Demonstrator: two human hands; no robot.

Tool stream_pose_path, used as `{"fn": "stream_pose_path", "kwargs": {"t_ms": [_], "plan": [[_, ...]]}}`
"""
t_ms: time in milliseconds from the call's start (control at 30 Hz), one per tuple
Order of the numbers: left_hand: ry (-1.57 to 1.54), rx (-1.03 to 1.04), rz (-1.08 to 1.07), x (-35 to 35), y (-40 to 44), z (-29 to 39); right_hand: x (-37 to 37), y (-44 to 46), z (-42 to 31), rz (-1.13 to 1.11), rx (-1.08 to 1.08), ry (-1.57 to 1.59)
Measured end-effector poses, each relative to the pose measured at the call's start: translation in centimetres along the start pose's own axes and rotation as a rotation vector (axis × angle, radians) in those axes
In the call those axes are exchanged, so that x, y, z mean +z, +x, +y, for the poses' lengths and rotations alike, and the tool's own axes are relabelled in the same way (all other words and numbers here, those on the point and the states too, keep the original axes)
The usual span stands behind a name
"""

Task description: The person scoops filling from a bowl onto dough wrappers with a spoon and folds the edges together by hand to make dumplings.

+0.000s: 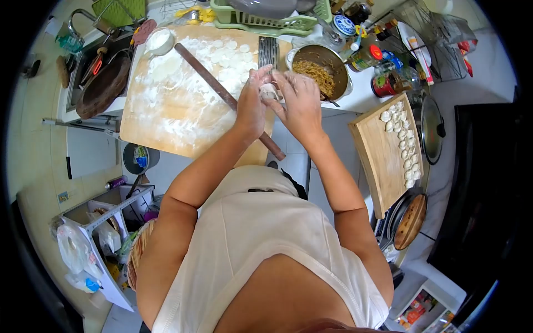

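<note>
My floury left hand and my right hand meet over the right edge of a floured board. Between their fingers is a white dumpling, partly hidden, pinched from both sides. A long brown rolling pin lies slantwise on the board and passes behind my left wrist. Several flat dough wrappers are spread on the flour. Beyond my fingers lies a dark, flour-dusted flat blade. Just right of my hands stands a pot of brown minced filling, with a utensil handle sticking out.
A wooden tray at the right carries several finished dumplings. A bowl of flour stands at the board's far left corner. Jars and bottles crowd the far right; a green dish rack is behind. The sink is left.
</note>
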State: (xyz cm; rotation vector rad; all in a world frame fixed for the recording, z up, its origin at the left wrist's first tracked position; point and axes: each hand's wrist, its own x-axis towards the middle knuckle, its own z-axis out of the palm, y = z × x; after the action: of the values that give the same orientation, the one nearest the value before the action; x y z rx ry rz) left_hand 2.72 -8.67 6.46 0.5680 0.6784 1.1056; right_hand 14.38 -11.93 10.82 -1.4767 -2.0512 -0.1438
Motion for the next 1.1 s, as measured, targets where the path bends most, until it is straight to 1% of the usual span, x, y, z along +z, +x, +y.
{"fn": "stream_pose_path", "kwargs": {"t_ms": [100, 133, 200, 300, 367, 400, 433, 467, 567, 600, 667, 700, 733, 767, 800, 833, 900, 933, 1033, 1100], "plan": [[0.048, 0.015, -0.001, -1.6, -0.2, 0.1, 2.4, -0.1, 0.0, -0.030, -0.084, 0.152], [0.069, 0.007, 0.038, -1.9, -0.4, 0.3, 3.4, -0.2, -0.1, -0.014, -0.102, 0.162], [0.076, 0.011, 0.038, -3.4, 0.0, -0.3, 5.3, -0.3, -0.6, 0.019, -0.133, 0.186], [0.159, -0.013, 0.046, -6.1, 0.1, -0.3, 6.6, -0.4, -1.6, -0.184, -0.172, 0.161], [0.260, -0.035, 0.062, -7.5, 0.1, -0.1, 8.0, -0.4, -2.0, -0.194, -0.248, 0.177], [0.296, -0.011, 0.069, -8.6, 0.2, -0.5, 8.7, -0.4, -2.2, -0.190, -0.285, 0.199], [0.319, -0.037, 0.093, -9.6, 0.2, -0.7, 9.5, -0.3, -2.3, -0.186, -0.321, 0.219], [0.343, -0.064, 0.116, -10.2, 0.1, -0.5, 10.5, -0.4, -2.3, -0.234, -0.343, 0.238], [0.346, -0.150, 0.158, -12.2, 0.0, 0.6, 13.2, -0.2, -3.0, -0.245, -0.359, 0.264], [0.337, -0.181, 0.167, -13.0, 0.0, 1.1, 14.2, 0.1, -3.4, -0.282, -0.314, 0.236], [0.401, -0.095, 0.258, -15.3, 0.3, 1.9, 16.2, 0.9, -4.1, -0.351, -0.226, 0.176], [0.435, -0.052, 0.303, -16.8, 0.6, 2.3, 17.6, 1.5, -4.5, -0.337, -0.195, 0.179], [0.414, -0.089, 0.395, -18.8, 1.3, 2.7, 19.2, 2.2, -4.9, -0.323, -0.162, 0.182], [0.398, -0.057, 0.465, -20.8, 1.9, 3.1, 20.9, 2.9, -5.2, -0.307, -0.127, 0.188], [0.385, -0.021, 0.534, -22.8, 2.4, 3.7, 22.9, 3.5, -5.2, -0.343, -0.080, 0.170], [0.372, 0.017, 0.604, -24.8, 3.0, 4.5, 24.6, 3.8, -5.3, -0.326, -0.086, 0.142], [0.474, 0.104, 0.724, -28.2, 4.3, 6.7, 27.1, 4.3, -5.9, -0.292, -0.096, 0.087], [0.524, 0.148, 0.782, -29.7, 5.1, 7.7, 27.9, 4.3, -6.0, -0.343, -0.121, 0.010], [0.972, 0.357, 0.885, -34.0, 8.3, 10.3, 28.9, 4.4, -6.7, -0.424, -0.101, -0.082], [1.254, 0.187, 0.897, -36.2, 10.4, 12.0, 28.4, 4.7, -7.0, -0.394, -0.081, -0.050]]}}
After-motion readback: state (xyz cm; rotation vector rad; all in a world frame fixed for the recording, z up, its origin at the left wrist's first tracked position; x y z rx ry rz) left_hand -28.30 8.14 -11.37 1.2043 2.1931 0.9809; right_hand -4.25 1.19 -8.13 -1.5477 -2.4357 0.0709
